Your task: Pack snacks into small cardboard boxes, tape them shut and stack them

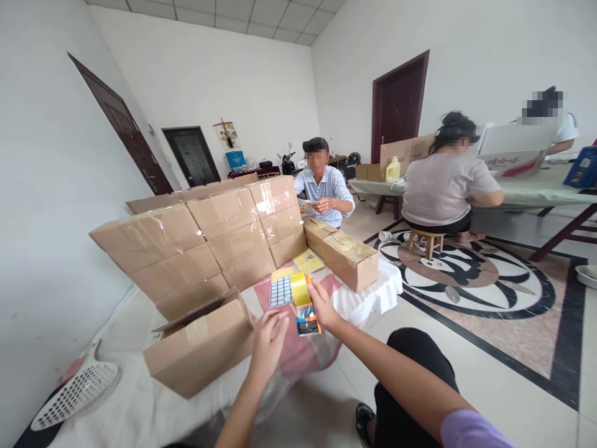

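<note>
My right hand [321, 306] grips a tape dispenser [303, 302] with a yellow roll and an orange and black handle, held just above the low table. My left hand [268, 339] hovers beside it with fingers curled, next to the end of an unsealed cardboard box [200, 348] lying on its side; I see nothing in it. A blue sticker sheet [280, 291] and a yellow sheet [308, 261] lie on the pink cloth behind the dispenser.
Stacked taped boxes [205, 236] form a wall at the back left; a long box [345, 255] lies at right. A white perforated scoop [74, 392] lies at lower left. A seated person [324, 190] faces me; two others sit at a table [527, 193] on the right.
</note>
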The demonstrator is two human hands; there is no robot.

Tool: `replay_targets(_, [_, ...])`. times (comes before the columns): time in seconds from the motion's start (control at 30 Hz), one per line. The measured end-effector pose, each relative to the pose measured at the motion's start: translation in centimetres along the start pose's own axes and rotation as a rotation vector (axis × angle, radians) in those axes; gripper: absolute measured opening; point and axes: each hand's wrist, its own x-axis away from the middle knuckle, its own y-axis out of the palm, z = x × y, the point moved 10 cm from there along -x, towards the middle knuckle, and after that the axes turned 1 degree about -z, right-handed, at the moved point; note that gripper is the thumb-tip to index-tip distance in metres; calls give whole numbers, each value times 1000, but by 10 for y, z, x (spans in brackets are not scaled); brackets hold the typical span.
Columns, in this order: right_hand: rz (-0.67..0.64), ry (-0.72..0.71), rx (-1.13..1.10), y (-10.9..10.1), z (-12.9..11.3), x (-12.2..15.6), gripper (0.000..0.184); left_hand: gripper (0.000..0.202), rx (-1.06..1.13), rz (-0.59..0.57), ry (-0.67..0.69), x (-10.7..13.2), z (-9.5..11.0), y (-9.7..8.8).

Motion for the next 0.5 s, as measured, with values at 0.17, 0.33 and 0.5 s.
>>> replay_targets(0.17, [18,-93,54,7,-26,5,51,53,267,-33,-152,-13,-8,51])
replay_targets(0.33, [189,-93,36,-15,-20,-19,52,53,398,-1,-276,2,3,45])
replay_targets(0.5, [353,-31,-55,-44,-21,-42,48,58,535,-159,-444,28,5,79])
